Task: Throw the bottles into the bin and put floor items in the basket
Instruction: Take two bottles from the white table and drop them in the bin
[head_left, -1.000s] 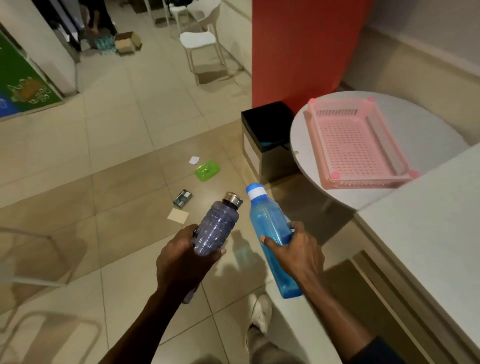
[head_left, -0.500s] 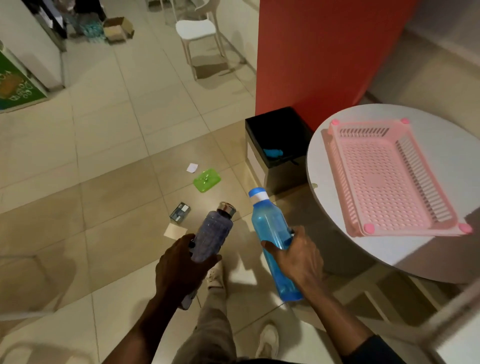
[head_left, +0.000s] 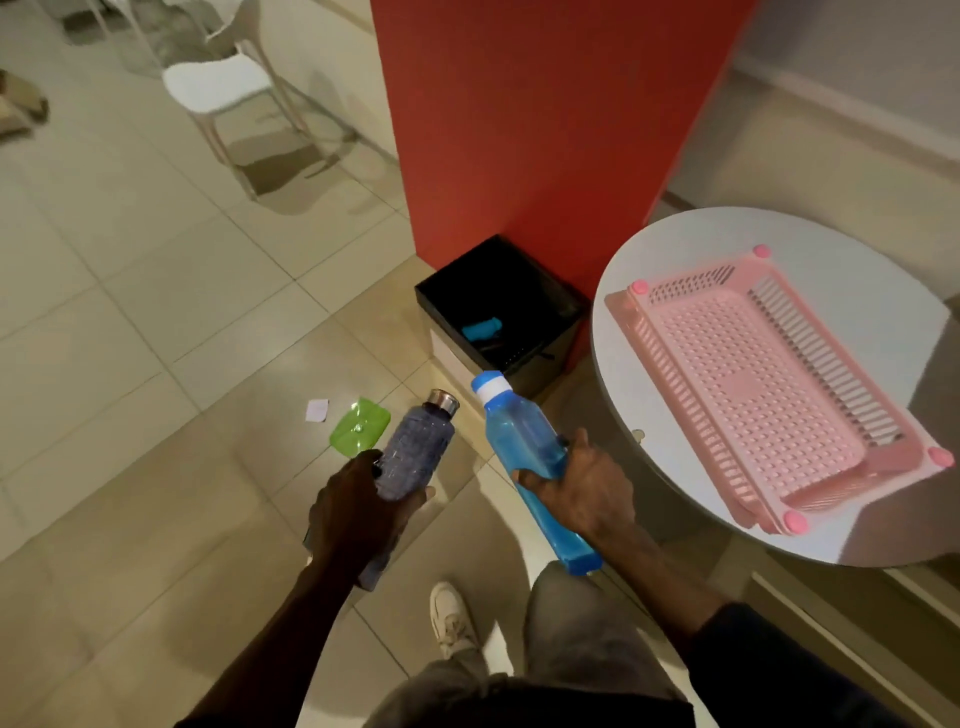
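Presently held, two bottles. Item one: blue bottle (head_left: 524, 452), square-sided translucent plastic with a white neck band and blue cap; rigid walls, likely light, smooth faces that could slip in a loose hold. The right hand (head_left: 584, 496) is wrapped closed around its middle, cap pointing up and away toward the bin (head_left: 558, 343), base trailing below the wrist. A mid-body hold suits it; the flat sides give the fingers purchase.

Item two: purple bottle (head_left: 415, 457), textured dark-tinted body with a metal-looking cap; probably stiffer and somewhat heavier than the first, its ribbed surface easier to keep hold of. The left hand (head_left: 358, 514) is closed around its lower half, neck tilted up and forward, just beside the blue bottle but apart from it.

Item three: the bin, black, open-topped, standing on the floor against the red wall, ahead of both hands and not yet under either bottle. Something blue already lies inside.

Item four: pink basket (head_left: 769, 395), perforated, on the round white desk (head_left: 649, 270) to the right, nothing in it.

Floor items outstanding: green lid-like piece (head_left: 358, 428) and a white paper scrap (head_left: 317, 409), on the tiles just beyond the left hand.
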